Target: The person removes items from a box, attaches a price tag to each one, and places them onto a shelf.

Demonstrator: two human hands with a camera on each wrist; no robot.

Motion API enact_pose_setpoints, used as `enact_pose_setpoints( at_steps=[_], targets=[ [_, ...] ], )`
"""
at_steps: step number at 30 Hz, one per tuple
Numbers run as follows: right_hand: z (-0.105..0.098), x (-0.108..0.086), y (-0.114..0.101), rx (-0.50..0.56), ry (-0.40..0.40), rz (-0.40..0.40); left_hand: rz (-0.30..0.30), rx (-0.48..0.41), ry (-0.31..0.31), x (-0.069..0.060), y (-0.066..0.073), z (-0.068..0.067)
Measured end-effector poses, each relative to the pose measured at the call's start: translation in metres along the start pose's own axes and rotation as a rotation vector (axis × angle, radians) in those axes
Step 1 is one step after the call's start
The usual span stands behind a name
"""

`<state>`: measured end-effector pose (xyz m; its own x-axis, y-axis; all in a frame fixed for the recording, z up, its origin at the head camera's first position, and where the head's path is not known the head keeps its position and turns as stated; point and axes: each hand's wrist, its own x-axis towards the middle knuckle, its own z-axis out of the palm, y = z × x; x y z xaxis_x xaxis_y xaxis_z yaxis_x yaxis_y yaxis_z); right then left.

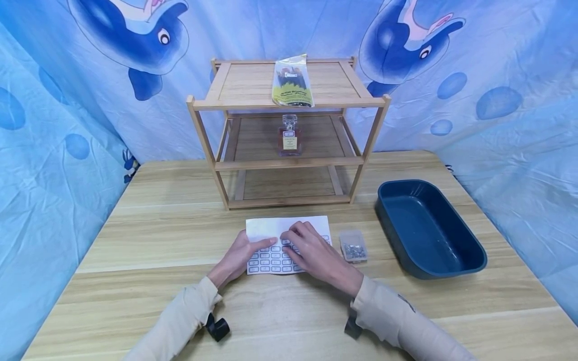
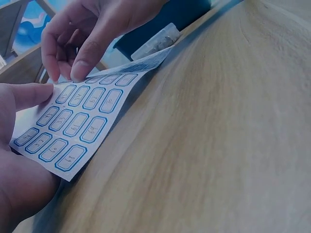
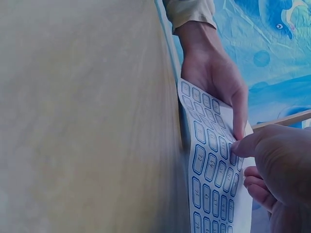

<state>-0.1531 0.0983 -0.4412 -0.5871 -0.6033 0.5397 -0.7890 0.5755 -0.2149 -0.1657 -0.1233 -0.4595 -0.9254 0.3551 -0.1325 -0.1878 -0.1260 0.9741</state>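
A white sheet of number labels (image 1: 270, 262), printed in blue-framed rows, is held between both hands. My left hand (image 1: 238, 254) grips its left side, thumb on top and fingers underneath. Over its middle, my right hand (image 1: 318, 253) bends down with curled fingers. In the left wrist view, the right thumb and fingertips touch the sheet at the upper label rows, a little apart from each other. Also in the right wrist view, the right thumb (image 3: 248, 143) lies on a label near the left thumb. Whether a label is pinched there cannot be made out.
Right of the sheet sits a small clear box (image 1: 353, 245) with small metal pieces. Farther right stands a deep blue basin (image 1: 429, 230). Behind is a wooden three-tier shelf (image 1: 289, 163), carrying a brush packet (image 1: 292, 82) on top and a perfume bottle (image 1: 289, 138) on its middle tier.
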Motion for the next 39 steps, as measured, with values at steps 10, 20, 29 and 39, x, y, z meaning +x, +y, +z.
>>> enact_pose_setpoints(
  at_steps=[10, 20, 29, 39],
  targets=[
    [0.0031, 0.0018, 0.0029, 0.027, -0.016, -0.008, 0.022, 0.029, 0.037, -0.0006, -0.0017, 0.0000],
    [0.0019, 0.0026, 0.0022, 0.018, -0.048, -0.008, 0.017, 0.012, 0.049, 0.0003, -0.0034, 0.0000],
    [0.0002, 0.0016, 0.0030, -0.005, -0.022, -0.058, 0.026, 0.042, 0.054, 0.0003, -0.0018, 0.0013],
    [0.0000, 0.0009, 0.0032, -0.022, -0.041, -0.073, 0.034, 0.084, 0.062, -0.0022, -0.0014, 0.0026]
  ],
)
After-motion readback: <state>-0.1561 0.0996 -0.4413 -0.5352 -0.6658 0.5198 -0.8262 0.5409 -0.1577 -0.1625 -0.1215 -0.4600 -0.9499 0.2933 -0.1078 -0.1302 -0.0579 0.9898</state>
